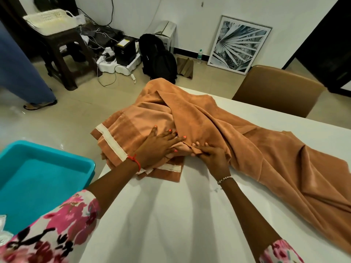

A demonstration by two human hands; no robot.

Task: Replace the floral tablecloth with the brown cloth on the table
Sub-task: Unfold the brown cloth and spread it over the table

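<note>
Where the brown cloth (237, 133) sits: bunched over the table's (171, 215) far-left corner and left edge, with a long loose tail running to the right edge. It's mostly folded at my end, with a pale hem band (112, 143) showing.
Left hand (157, 147): flat, fingers spread, pressing down on the folded stack near the left edge. Not gripping anything.
Right hand (212, 158): just beside the left one, fingertips pinching a small fold of the cloth.
Floral tablecloth: can't see it anywhere. The top is bare white wherever the brown doesn't cover, so I reckon this is the spreading-out step.
Doing it well: imo use the left palm as the anchor so the stack doesn't slide off the left edge, and peel only the top layer with the right. Pull low and toward the right edge, not upward, or the whole bundle comes along.
Watch out: the tail is twisted over itself near the far edge, so I'd find a proper corner or hem before yanking.
Off the table: teal tub (38, 168) by the near-left corner, brown chair (275, 88) past the far edge.
</note>
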